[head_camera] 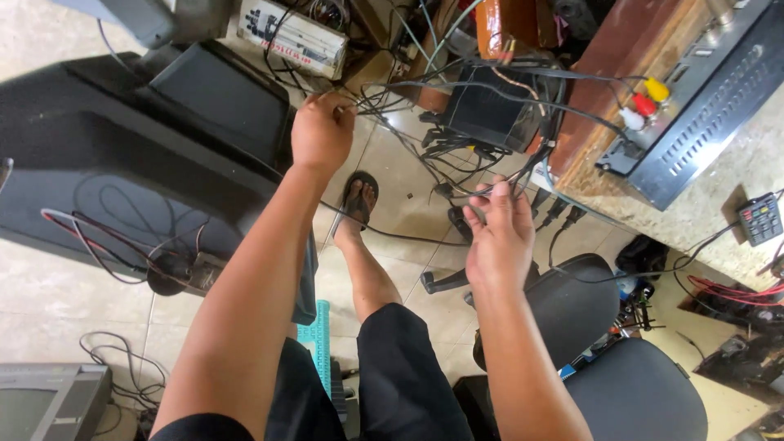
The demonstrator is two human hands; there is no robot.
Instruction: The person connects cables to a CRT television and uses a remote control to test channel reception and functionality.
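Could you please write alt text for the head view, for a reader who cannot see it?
Seen from above, the left hand and right hand both grip thin black cables running to a set-top box on a counter, above a tiled floor.

your left hand (321, 131) and right hand (498, 237) grip black cables (425, 94). the set-top box (702, 106) is dark grey, with 3 plugs (645, 104): yellow, red, white. the floor tiles (49, 294) are beige, the comb (320, 339) teal, the chair seats (637, 392) black.
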